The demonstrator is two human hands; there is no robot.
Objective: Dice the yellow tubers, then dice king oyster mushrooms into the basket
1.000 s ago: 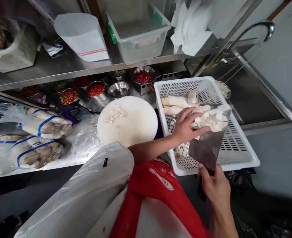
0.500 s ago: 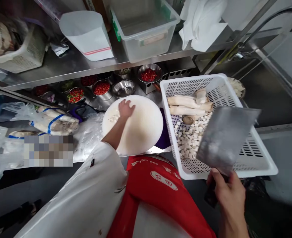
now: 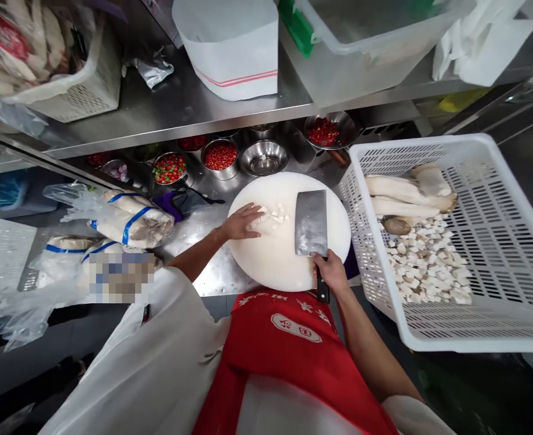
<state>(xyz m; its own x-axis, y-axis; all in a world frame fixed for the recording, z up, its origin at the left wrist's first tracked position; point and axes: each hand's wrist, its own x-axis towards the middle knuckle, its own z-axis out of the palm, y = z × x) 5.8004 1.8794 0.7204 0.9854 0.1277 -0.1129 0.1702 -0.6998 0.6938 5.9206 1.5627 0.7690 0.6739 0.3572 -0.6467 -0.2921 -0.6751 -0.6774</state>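
My right hand (image 3: 332,270) grips the black handle of a cleaver (image 3: 310,222), whose broad blade is over the right half of a round white cutting board (image 3: 284,266). At the board's left side my left hand (image 3: 245,221) has its fingers spread beside a few white mushroom cubes (image 3: 275,213). Right of the board, a white perforated basket (image 3: 488,241) holds a heap of diced mushroom (image 3: 429,260) and several whole king oyster mushrooms (image 3: 405,194).
Behind the board stand metal bowls of chopped red chillies (image 3: 221,157) and a nearly bare bowl (image 3: 264,158). Bagged mushrooms with blue bands (image 3: 130,223) lie at the left. The steel shelf (image 3: 158,130) above carries a plastic bin (image 3: 357,66) and a basket (image 3: 85,90).
The cleaver has moved left from above the basket to the board. My left hand has drawn back to the board's left side, and the mushroom cubes lie nearer the middle. The view has turned left.
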